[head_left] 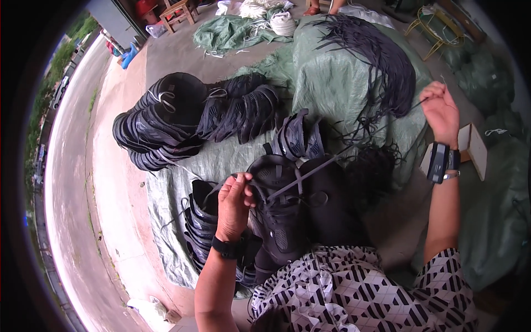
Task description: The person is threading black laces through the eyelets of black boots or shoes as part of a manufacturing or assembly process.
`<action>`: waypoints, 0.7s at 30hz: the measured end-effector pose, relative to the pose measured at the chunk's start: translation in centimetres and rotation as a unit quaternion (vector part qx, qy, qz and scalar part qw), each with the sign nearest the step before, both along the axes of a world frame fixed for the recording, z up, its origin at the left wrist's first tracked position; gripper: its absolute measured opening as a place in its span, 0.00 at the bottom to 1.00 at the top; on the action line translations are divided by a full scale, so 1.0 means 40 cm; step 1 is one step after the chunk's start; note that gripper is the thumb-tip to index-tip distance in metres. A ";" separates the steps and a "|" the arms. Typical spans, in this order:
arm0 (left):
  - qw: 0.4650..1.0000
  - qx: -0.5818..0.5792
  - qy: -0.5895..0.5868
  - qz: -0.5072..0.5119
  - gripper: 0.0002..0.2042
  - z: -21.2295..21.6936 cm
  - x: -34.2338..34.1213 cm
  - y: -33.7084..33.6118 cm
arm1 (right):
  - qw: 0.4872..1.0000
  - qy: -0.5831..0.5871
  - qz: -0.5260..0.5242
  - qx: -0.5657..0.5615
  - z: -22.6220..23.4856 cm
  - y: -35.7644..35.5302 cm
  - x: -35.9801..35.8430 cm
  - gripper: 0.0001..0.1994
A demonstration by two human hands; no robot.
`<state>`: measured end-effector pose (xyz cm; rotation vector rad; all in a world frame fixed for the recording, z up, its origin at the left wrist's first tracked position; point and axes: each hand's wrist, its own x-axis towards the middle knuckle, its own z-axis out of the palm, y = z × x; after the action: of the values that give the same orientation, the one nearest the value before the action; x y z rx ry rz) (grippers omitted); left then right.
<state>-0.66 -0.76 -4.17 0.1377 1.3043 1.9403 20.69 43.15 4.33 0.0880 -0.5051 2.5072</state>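
Note:
A black shoe upper (281, 235) lies across my lap with its toe toward me, its eyelets partly threaded. My left hand (235, 200) is closed on the left edge of its collar. Out to the right, my right hand (441, 110) is raised, fingers pinched on the end of a dark shoelace (322, 166). That lace stretches from the eyelets up to the hand, and part of it crosses other laces. Beside my left forearm is a stack of dark shoe uppers (200, 221).
More bundled uppers (166, 119) lie ahead on a green tarp (171, 243). A heap of loose dark laces (387, 63) hangs over a covered mound. At the right stand a pale board (473, 152) and a yellow metal frame (434, 27); a wooden stool (177, 12) is far off.

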 end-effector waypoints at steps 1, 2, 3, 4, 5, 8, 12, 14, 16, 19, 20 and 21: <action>1.000 0.004 -0.004 -0.003 0.10 0.005 0.008 0.008 | 0.999 -0.016 -0.033 0.009 -0.026 0.058 0.049 0.07; 1.000 0.007 -0.003 0.019 0.10 0.008 0.011 0.010 | 0.999 -0.018 -0.032 0.010 -0.039 0.056 0.053 0.07; 0.999 0.009 -0.001 0.041 0.10 0.013 0.016 0.016 | 0.993 -0.084 -0.074 0.047 -0.053 0.050 0.069 0.08; 0.997 0.004 0.024 0.070 0.12 0.024 0.031 0.024 | 0.979 -0.148 -0.117 0.082 -0.063 0.047 0.088 0.09; 0.997 -0.001 0.024 0.071 0.12 0.017 0.034 0.012 | 0.978 -0.165 -0.087 0.093 -0.081 0.011 0.067 0.12; 0.977 -0.109 0.176 0.050 0.13 0.020 0.054 -0.022 | 0.947 -0.275 -0.082 0.142 -0.065 -0.121 0.015 0.11; 0.805 -0.207 0.555 -0.043 0.15 0.057 0.077 -0.025 | 0.880 -0.384 0.017 0.277 -0.131 -0.255 -0.034 0.08; 0.746 -0.214 0.626 -0.076 0.15 0.063 0.051 -0.032 | 0.827 -0.408 0.088 0.378 -0.148 -0.335 -0.077 0.08; 0.652 -0.207 0.720 -0.117 0.14 0.077 0.034 -0.025 | 0.783 -0.393 0.105 0.471 -0.143 -0.421 -0.119 0.09; 0.631 -0.233 0.729 -0.125 0.12 0.071 0.038 -0.016 | 0.696 -0.316 0.053 0.642 -0.156 -0.503 -0.154 0.11; 0.635 -0.241 0.729 -0.085 0.11 0.053 0.050 -0.009 | 0.639 -0.243 -0.028 0.729 -0.181 -0.511 -0.154 0.13; 0.639 -0.254 0.725 -0.042 0.10 0.021 0.062 -0.013 | 0.649 -0.287 0.044 0.703 -0.145 -0.537 -0.155 0.12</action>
<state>1.83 -1.29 -3.34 1.6886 2.6503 0.9955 14.48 21.67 -1.46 -0.1143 -2.6033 1.5002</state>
